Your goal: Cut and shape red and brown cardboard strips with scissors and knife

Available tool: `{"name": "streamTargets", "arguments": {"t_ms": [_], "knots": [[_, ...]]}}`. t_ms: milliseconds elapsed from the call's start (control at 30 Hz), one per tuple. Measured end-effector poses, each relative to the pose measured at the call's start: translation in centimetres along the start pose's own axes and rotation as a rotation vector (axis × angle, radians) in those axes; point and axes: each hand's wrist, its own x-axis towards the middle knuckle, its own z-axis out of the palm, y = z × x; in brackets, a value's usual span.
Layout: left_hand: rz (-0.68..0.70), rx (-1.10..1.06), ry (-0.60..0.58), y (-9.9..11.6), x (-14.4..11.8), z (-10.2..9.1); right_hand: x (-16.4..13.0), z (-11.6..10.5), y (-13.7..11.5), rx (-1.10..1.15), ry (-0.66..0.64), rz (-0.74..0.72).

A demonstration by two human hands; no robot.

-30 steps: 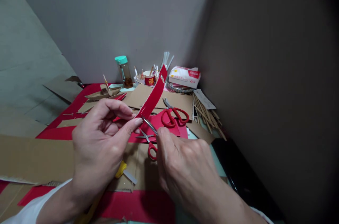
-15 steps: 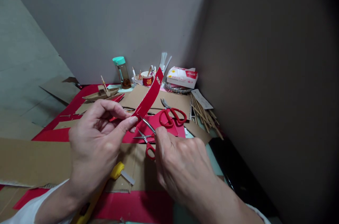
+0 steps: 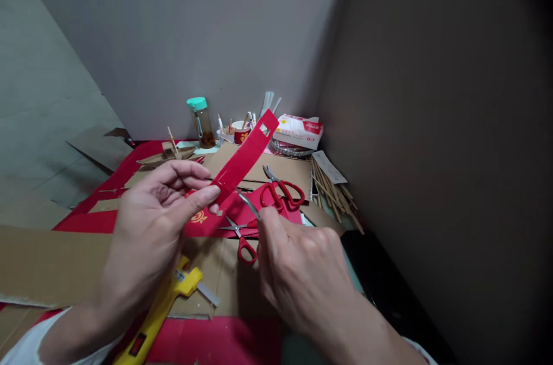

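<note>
The left hand (image 3: 149,221) has the long red paper strip (image 3: 244,159) pinched between thumb and forefinger near its lower end, so the strip sticks up toward the middle of the frame, with a little rectangular window cut near the far tip. The right hand (image 3: 302,270) has its fingers curled and pressed round a thin metal blade tool (image 3: 249,205), tip right at the strip just beside the left thumb. I can't tell exactly what tool it is, the handle's buried in the fist.

Seems to me the trick here is to keep the pinch close to the blade so the paper doesn't flop, and to keep the thumb clear of the point.

Loads of clutter around: small red-handled scissors (image 3: 242,238) lying just under the hands, bigger red-handled scissors (image 3: 283,189) behind them, a yellow utility knife (image 3: 162,310) at lower left on the brown cardboard sheet (image 3: 52,261). Further back, a teal-capped bottle (image 3: 201,122), a red cup of sticks (image 3: 241,132), a tissue pack (image 3: 299,130), and a bundle of wooden sticks (image 3: 334,195) on the right. The small scissors sit right where the hands would drop.
</note>
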Motion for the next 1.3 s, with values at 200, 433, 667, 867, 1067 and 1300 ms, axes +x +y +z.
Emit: {"name": "streamTargets", "arguments": {"t_ms": [200, 433, 667, 867, 1067, 1300], "knots": [[-0.244, -0.109, -0.081, 0.9, 0.1, 0.2, 0.3, -0.1, 0.7, 0.306, 0.120, 0.136], [-0.261, -0.119, -0.174, 0.4, -1.0, 0.8, 0.8, 0.0, 0.7, 0.559, 0.256, 0.221], [-0.213, 0.088, -0.233, -0.2, -1.7, 0.6, 0.6, 0.9, 0.5, 0.557, 0.108, 0.232], [-0.122, 0.185, -0.255, -0.4, -2.2, 0.8, 0.6, 0.8, 0.6, 0.636, 0.016, 0.285], [0.025, 0.186, -0.257, -0.5, -2.5, 1.1, 0.9, 1.1, 1.4, 0.637, 0.033, 0.222], [-0.015, 0.157, -0.227, -0.1, -2.1, 1.0, 1.1, 0.7, 2.4, 0.730, 0.035, 0.152]]}}
